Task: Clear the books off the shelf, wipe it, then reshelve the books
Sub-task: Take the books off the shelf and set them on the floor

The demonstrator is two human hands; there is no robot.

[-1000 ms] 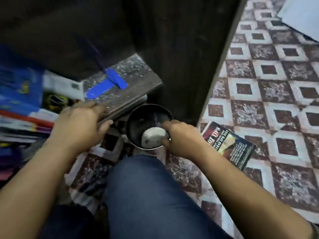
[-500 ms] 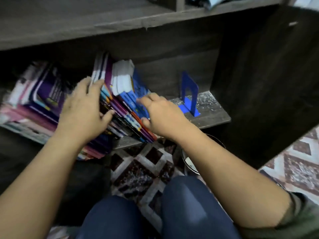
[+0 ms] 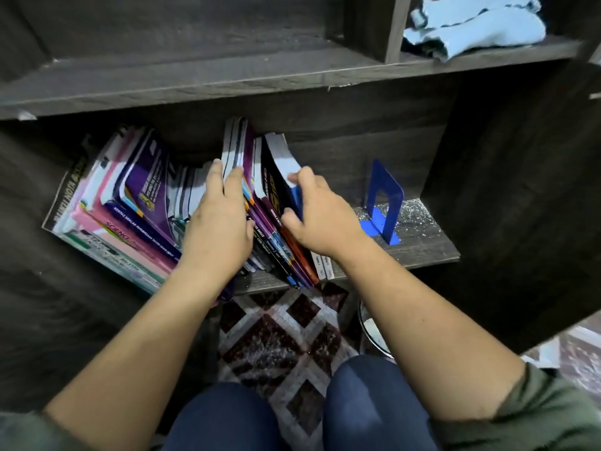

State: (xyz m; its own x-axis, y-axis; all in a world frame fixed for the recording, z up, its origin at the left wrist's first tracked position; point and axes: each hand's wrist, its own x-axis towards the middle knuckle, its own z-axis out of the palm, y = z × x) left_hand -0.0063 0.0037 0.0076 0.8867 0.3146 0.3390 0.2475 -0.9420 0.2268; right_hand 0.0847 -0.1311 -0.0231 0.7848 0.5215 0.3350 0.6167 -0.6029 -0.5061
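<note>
Head view, nearest first: two knees (image 3: 374,402) in dark blue trousers over patterned floor tiles (image 3: 276,336), with the rim of a metal bowl (image 3: 370,330) peeking out below the shelf (image 3: 419,236) edge. Further in, the left hand (image 3: 221,219) lies flat, fingers straight, against the books (image 3: 270,203) standing mid-shelf, while the right hand (image 3: 320,216) curls round the right side of that same bunch, thumb in front. A slumped pile (image 3: 130,206) leans at their left. A blue bookend (image 3: 383,196) stands apart on the dusty right end. On the board above lies a folded pale cloth (image 3: 474,24).
</note>
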